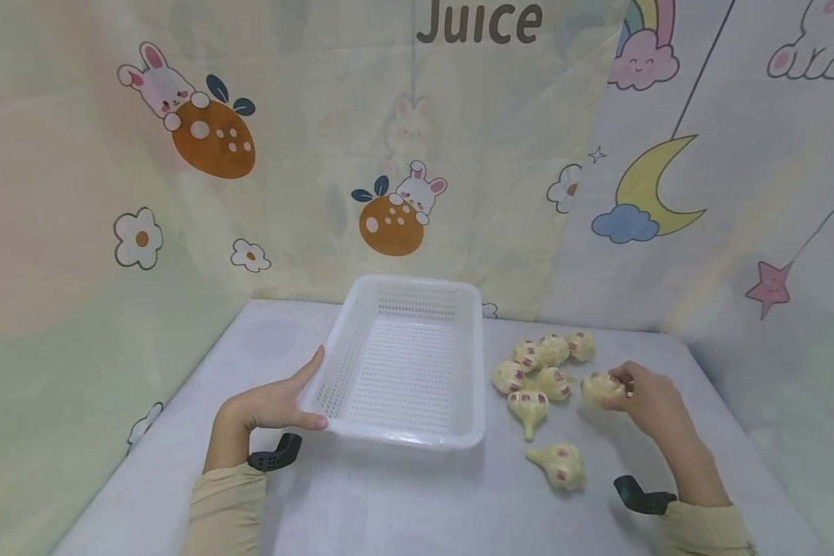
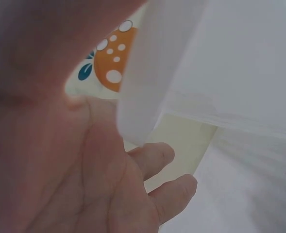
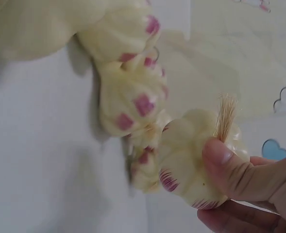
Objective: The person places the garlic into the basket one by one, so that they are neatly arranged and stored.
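Note:
My left hand (image 1: pixel 278 401) holds the white plastic basket (image 1: pixel 477 363) at its left front corner, thumb near the front rim. In the left wrist view, the palm (image 2: pixel 84 179) lies close against the basket's wall (image 2: pixel 150 63), and two fingertips show beyond it. My right hand (image 1: pixel 649 398) pinches a garlic bulb (image 1: pixel 601 386) with pink-purple marks between thumb and fingers. Up close in the right wrist view, this garlic bulb (image 3: pixel 186 155) has a tuft of straw-coloured roots. Several more garlic bulbs (image 1: pixel 528 405) lie in a loose cluster between basket and right hand.
One garlic bulb (image 1: pixel 563 467) lies apart, nearer the front of the white table (image 1: pixel 403 502). Printed cloth walls (image 1: pixel 306 139) stand behind and at both sides. Black wrist devices (image 1: pixel 642 496) sit at both sleeves.

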The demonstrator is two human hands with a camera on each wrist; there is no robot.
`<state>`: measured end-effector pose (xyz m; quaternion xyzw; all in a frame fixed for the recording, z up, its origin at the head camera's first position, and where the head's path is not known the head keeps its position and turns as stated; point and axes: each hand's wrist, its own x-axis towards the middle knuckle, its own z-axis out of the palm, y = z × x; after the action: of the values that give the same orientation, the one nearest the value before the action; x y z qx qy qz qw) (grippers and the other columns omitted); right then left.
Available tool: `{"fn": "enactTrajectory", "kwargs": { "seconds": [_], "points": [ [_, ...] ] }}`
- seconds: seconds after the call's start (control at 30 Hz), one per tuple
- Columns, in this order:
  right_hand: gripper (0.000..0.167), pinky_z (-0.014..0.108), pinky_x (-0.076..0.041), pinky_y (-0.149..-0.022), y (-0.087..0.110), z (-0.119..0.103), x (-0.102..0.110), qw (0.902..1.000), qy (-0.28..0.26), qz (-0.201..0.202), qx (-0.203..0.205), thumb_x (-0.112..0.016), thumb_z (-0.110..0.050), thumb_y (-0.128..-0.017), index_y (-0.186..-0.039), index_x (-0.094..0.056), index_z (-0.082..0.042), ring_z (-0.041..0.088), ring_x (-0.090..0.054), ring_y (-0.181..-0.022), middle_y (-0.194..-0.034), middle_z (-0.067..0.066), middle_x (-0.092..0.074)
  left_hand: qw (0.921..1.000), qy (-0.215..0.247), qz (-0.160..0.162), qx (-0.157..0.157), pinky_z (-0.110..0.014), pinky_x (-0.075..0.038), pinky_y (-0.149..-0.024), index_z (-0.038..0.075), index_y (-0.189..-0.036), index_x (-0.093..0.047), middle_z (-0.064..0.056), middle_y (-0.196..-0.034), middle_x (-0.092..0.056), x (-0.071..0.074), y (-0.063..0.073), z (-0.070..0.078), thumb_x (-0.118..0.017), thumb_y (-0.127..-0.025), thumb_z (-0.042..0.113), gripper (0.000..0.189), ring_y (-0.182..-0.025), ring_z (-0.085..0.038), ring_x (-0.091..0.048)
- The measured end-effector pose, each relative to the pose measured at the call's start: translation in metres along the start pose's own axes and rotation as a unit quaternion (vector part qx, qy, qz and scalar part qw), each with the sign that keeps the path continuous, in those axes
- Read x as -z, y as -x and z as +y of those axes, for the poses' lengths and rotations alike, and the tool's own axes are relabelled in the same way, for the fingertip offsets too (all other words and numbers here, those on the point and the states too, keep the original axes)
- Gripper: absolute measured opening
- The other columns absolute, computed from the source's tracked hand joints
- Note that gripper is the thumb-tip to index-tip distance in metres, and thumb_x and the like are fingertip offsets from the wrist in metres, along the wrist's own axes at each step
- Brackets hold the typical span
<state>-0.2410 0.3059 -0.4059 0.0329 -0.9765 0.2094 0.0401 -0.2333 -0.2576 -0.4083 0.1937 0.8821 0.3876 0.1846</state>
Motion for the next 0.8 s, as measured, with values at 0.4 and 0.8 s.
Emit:
{"fn": "enactTrajectory", "kwargs": {
  "seconds": [0.4, 0.8],
  "points": [
    [0.046, 0.048, -0.053, -0.077, -0.015, -0.045, 0.006, 0.9965, -0.049, 0.05, 0.046, -0.08, -0.022, -0.074, -0.111, -0.059, -0.002, 0.041, -0.062, -0.105, -0.12, 0.022, -0.063, 0.9998, 0.015, -0.007, 0.006, -0.055, -0.017, -0.113, 0.009, -0.15, 0.016, -0.017, -0.159, 0.006, 0.002, 0.001, 0.0, -0.08, -0.073, 0.038, 0.127, -0.144, -0.033, -0.013],
    [0.045, 0.046, -0.054, -0.079, -0.043, -0.084, 0.001, 0.9922, -0.095, 0.048, 0.065, -0.08, -0.024, -0.075, -0.111, -0.06, -0.004, 0.039, -0.063, -0.107, -0.118, 0.02, -0.064, 0.9997, 0.023, 0.004, 0.006, -0.057, -0.016, -0.113, 0.01, -0.151, 0.014, -0.016, -0.16, 0.006, -0.002, -0.001, -0.003, -0.081, -0.071, 0.039, 0.127, -0.145, -0.035, -0.01]
  ]
}}
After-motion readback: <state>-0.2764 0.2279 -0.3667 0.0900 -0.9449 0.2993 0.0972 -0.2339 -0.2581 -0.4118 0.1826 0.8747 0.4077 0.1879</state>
